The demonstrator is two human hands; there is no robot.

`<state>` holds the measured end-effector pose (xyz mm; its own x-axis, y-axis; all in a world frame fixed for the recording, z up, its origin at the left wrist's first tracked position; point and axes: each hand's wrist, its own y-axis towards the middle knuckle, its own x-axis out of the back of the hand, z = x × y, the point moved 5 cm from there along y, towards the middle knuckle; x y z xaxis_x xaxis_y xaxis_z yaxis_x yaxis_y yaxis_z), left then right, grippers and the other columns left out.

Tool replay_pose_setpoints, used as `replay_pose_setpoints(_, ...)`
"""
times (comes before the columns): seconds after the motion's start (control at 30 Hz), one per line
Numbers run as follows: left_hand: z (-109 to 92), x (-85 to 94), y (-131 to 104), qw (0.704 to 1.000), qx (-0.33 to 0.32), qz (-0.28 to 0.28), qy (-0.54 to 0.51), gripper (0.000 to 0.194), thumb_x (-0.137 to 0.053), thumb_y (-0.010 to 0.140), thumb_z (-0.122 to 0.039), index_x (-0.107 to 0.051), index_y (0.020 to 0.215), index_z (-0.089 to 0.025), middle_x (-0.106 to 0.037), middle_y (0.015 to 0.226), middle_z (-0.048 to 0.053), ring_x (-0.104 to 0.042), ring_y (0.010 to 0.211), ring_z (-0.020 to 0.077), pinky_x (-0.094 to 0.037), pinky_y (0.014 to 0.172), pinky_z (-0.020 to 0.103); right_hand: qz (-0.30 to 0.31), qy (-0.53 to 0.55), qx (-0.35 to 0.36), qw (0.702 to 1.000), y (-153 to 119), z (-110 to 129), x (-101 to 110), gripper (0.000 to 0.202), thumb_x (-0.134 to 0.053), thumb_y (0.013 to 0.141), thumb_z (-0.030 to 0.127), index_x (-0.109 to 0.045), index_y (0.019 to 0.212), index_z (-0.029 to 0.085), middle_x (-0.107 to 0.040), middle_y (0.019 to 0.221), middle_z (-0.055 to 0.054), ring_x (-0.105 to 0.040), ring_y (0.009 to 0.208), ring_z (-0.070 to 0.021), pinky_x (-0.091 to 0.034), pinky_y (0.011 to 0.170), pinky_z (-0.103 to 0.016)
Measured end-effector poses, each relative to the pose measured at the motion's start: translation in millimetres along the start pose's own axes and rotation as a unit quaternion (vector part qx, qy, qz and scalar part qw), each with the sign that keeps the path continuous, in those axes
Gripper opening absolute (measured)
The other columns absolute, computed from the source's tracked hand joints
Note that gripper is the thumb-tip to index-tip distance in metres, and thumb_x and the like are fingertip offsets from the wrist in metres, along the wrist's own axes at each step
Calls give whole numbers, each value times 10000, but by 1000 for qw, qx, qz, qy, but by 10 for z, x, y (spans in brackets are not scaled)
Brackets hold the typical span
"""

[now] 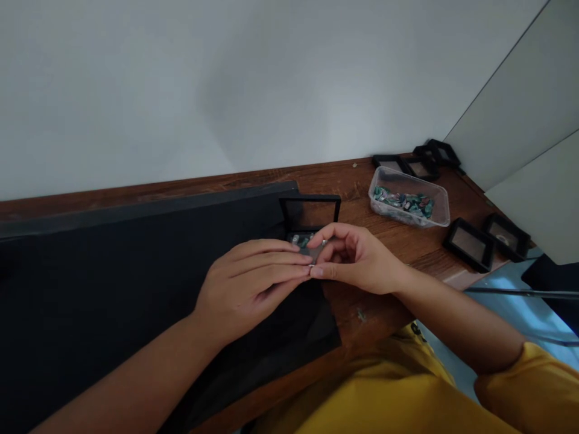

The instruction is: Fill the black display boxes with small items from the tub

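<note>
A small black display case (310, 211) stands with its clear-windowed lid raised at the right end of a black mat. Small green and pale pieces (301, 240) lie in its lower half, partly covered by my fingers. My left hand (253, 274) reaches over the front of the case from the left, fingers stretched out side by side. From the right comes my right hand (353, 256), its fingers curled and its thumb against my left fingertips. Something tiny and pale shows at that thumb tip; its kind is unclear. The case's front edge is hidden behind both hands.
A clear plastic tub (409, 196) of green and pinkish pieces stands to the right on the wooden table (362, 202). More black cases (470, 244) lie beyond it and near the right edge. The black mat (136, 271) covers the left side, and a wall (181, 90) rises behind.
</note>
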<state>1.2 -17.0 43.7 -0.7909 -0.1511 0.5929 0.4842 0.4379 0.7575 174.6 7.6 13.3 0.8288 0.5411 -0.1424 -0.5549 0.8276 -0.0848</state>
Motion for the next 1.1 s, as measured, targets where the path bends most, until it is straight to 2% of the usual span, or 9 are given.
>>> replay_pose_setpoints(0.2, 15, 9, -1, 999, 30, -34, 1, 166, -796, 932, -135, -735, 980, -281, -850, 937, -53, -804, 901, 181, -678, 789, 346, 2, -36, 36, 999, -11, 41, 9, 334, -850, 792, 250, -635, 1044, 206, -730, 858, 20, -639, 673, -84, -492, 636, -226)
replay_pose_setpoints(0.33, 21, 7, 5, 998, 41, -38, -6, 161, -810, 923, -149, -735, 959, -286, -845, 914, -55, -792, 863, 176, -672, 767, 349, -44, -103, 88, 990, -20, 60, 43, 229, -795, 833, 255, -652, 1001, 195, -725, 882, -3, -598, 650, -87, -472, 604, -228)
replay_pose_setpoints(0.43, 28, 24, 17, 998, 44, -37, -9, 164, -804, 923, -135, -734, 951, -281, -842, 905, -50, -786, 854, 172, -667, 762, 347, -85, -223, 129, 963, -49, 118, 51, 109, -727, 869, 180, -674, 964, 186, -722, 854, 10, -511, 578, -66, -415, 560, -217)
replay_pose_setpoints(0.57, 78, 49, 19, 998, 47, -41, 3, 178, -803, 916, -122, -741, 941, -287, -843, 908, -51, -784, 839, 173, -657, 763, 351, -112, -335, 174, 919, -88, 206, 56, 75, -690, 878, 110, -698, 907, 178, -712, 803, 22, -543, 612, -73, -411, 596, -219)
replay_pose_setpoints(0.7, 182, 42, 3, 998, 57, -17, 20, 130, -783, 940, -173, -761, 926, -300, -844, 902, -46, -792, 815, 186, -649, 764, 371, -132, -358, 193, 904, -99, 234, 99, 65, -698, 882, 112, -717, 897, 172, -699, 779, 29, -537, 606, -70, -407, 603, -218)
replay_pose_setpoints(0.9, 283, 27, -24, 996, 70, 17, 45, 86, -739, 978, -236, -766, 928, -301, -850, 911, -48, -793, 810, 199, -631, 755, 385, -136, -369, 194, 899, -103, 237, 110, 110, -679, 835, 84, -715, 890, 173, -705, 787, 37, -503, 573, -58, -392, 587, -213)
replay_pose_setpoints(1.1, 272, -90, -94, 993, 79, 65, 53, 176, -655, 1027, -305, -787, 912, -297, -849, 914, -41, -786, 810, 205, -600, 728, 381, -127, -377, 184, 899, -114, 229, 101, 173, -658, 780, 77, -719, 903, 182, -703, 783, 35, -526, 599, -74, -404, 618, -222)
